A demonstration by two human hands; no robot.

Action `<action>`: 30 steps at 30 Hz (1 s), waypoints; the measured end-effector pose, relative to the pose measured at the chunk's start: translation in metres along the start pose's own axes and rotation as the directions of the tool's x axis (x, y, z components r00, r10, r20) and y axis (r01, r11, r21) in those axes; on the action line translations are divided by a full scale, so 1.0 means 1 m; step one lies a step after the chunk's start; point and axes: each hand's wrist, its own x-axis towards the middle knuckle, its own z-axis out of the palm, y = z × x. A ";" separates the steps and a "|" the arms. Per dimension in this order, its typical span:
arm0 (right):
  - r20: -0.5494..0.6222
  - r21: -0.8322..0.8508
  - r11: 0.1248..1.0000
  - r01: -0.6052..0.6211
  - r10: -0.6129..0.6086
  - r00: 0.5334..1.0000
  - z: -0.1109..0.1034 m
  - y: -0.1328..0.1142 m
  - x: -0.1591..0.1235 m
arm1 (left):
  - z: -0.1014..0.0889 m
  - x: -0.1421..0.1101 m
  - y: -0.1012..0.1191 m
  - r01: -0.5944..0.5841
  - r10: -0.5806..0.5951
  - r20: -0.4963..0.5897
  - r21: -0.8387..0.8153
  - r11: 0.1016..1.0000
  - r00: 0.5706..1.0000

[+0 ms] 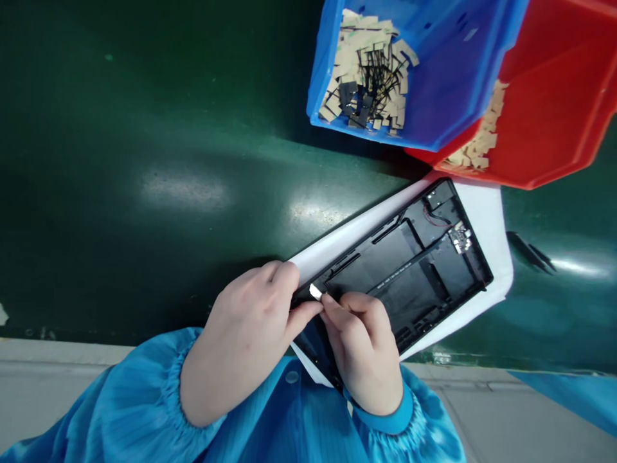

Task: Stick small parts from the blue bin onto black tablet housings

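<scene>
A black plastic device housing (409,270) lies open side up on a white sheet (486,218), tilted across the green mat. My left hand (245,334) grips the housing's near corner, fingers curled over its edge. My right hand (364,350) is closed in a pinch beside it, fingertips meeting the left thumb at a small pale tab (315,292) on the housing's rim. I cannot tell which hand holds the tab. Both arms wear blue sleeves.
A blue bin (434,83) with several small tan and black strips sits at the top. A red bin (559,109) with tan pieces overlaps it on the right. Black tweezers (530,252) lie on the green mat (144,161) right of the sheet. The grey table edge (58,379) runs below.
</scene>
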 end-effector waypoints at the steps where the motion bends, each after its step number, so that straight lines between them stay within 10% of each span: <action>1: 0.004 -0.016 1.000 0.020 -0.020 1.000 0.000 0.001 -0.001 | 0.000 0.000 0.000 0.003 -0.003 -0.005 0.009 1.000 1.000; 9: 0.048 -0.158 0.975 0.157 -0.151 0.987 0.002 0.003 -0.004 | 0.000 0.000 0.002 0.000 0.000 -0.013 0.039 0.999 1.000; 19: 0.003 0.197 0.957 -0.211 0.214 0.977 0.009 0.004 -0.004 | -0.002 0.003 0.002 0.002 -0.001 -0.031 0.013 1.000 1.000; 30: 0.065 0.306 0.896 -0.323 0.319 0.946 0.011 0.005 -0.008 | -0.003 0.002 -0.001 0.003 -0.003 -0.012 0.007 1.000 1.000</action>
